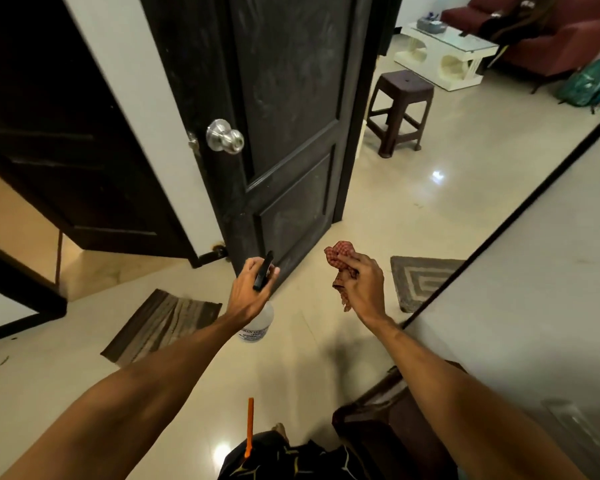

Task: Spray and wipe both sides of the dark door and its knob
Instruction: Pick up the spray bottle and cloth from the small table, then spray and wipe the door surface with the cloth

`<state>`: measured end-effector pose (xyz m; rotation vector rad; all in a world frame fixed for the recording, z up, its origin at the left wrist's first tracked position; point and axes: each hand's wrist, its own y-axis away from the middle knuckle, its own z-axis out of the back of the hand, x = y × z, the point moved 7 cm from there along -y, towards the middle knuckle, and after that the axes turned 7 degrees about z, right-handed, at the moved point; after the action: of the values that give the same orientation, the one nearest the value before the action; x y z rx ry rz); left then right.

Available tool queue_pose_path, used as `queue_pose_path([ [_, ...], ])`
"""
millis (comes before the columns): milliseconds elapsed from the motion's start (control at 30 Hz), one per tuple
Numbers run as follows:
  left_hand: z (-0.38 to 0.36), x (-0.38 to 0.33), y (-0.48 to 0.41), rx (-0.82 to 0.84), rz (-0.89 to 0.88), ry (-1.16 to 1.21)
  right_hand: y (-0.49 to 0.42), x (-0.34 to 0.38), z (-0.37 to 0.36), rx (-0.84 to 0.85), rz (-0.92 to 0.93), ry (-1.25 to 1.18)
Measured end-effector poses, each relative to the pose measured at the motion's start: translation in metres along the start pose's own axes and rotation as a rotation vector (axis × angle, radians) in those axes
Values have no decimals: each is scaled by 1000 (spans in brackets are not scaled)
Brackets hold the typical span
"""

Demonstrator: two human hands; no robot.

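The dark panelled door (291, 109) stands open ahead of me, streaked with pale smears. Its round silver knob (224, 136) sticks out near the door's left edge. My left hand (248, 289) grips a spray bottle (257, 323) by its black trigger head, and the clear labelled body hangs below my wrist. My right hand (362, 284) holds a bunched red checked cloth (340, 258). Both hands are low, in front of the door's bottom panel and apart from it.
A brown plastic stool (400, 110) stands past the door. A grey doormat (421, 278) lies at the right and a striped mat (161, 325) at the left. Another dark door (59, 140) is at the left. A white wall (534, 289) runs along my right.
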<state>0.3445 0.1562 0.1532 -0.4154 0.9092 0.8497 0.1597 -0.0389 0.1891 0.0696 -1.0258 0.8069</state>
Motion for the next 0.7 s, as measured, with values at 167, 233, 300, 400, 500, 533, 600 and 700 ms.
queue_pose_path([
  [167, 32, 23, -10, -18, 68, 38, -22, 19, -52, 45, 30, -41],
  [233, 43, 29, -16, -52, 77, 60, -32, 28, -67, 43, 47, -46],
  [300, 50, 33, -22, -77, 78, 75, -44, 38, -79, 36, 85, -30],
  [400, 61, 40, -31, -130, 119, 119, -63, 48, -102, 64, 123, -60],
  [500, 65, 38, -43, -151, 155, 154, -89, 53, -113, 24, 151, -104],
  [533, 65, 38, -48, -158, 158, 157, -99, 52, -116, -1, 144, -125],
  [600, 65, 36, -58, -170, 170, 172, -117, 45, -124, -37, 113, -187],
  [700, 62, 33, -78, -209, 182, 180, -146, 31, -141, -21, 69, -276],
])
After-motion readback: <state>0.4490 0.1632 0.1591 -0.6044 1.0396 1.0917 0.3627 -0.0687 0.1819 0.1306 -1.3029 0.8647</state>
